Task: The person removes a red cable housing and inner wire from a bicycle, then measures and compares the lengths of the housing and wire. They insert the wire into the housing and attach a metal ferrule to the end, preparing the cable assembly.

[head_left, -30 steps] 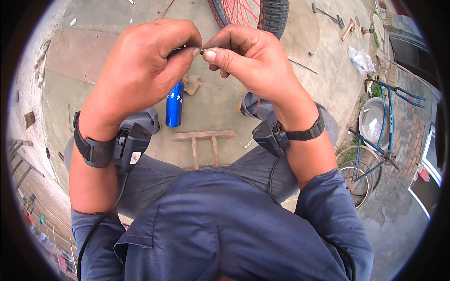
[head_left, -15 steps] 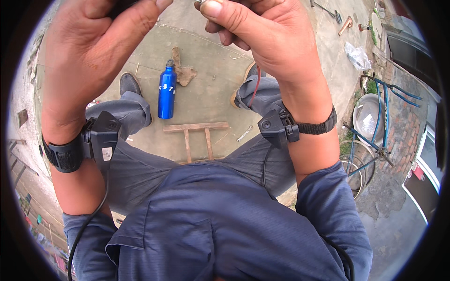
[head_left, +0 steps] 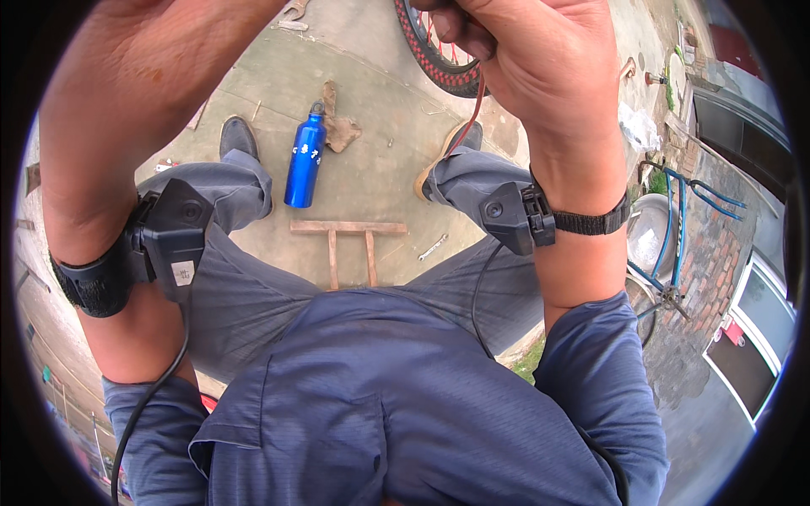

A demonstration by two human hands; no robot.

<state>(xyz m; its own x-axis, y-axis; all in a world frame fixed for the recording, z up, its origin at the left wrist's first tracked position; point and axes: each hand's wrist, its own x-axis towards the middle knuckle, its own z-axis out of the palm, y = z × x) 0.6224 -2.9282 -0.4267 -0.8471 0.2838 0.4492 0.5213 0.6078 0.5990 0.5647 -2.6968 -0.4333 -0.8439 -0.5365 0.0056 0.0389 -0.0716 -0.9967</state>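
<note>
Both of my hands are raised at the upper edge. My left hand (head_left: pixel 160 51) shows its back and wrist, and its fingers are cut off by the frame. My right hand (head_left: pixel 540 51) has its fingers curled in, with dark smudged fingertips; whatever it pinches lies beyond the upper edge. A thin red cable (head_left: pixel 474 114) runs down from beside that hand toward my right shoe. Behind the right fingers is a wheel with a red-and-black checked tyre (head_left: pixel 439 74), partly hidden by the hand.
Between my feet a blue metal bottle (head_left: pixel 305 164) stands beside a brown rag (head_left: pixel 341 133). Nearer lies a wooden frame (head_left: pixel 348 227), with a small wrench (head_left: pixel 434 247) to its right. An open-end wrench (head_left: pixel 295 10) rests farther off. At right are a blue bicycle frame (head_left: pixel 681 223) and a metal basin (head_left: pixel 648 223).
Both hands have moved up and apart, taking the left fingers out of view. The small shiny piece at the right fingertips has left the picture, and the checked wheel has come into view.
</note>
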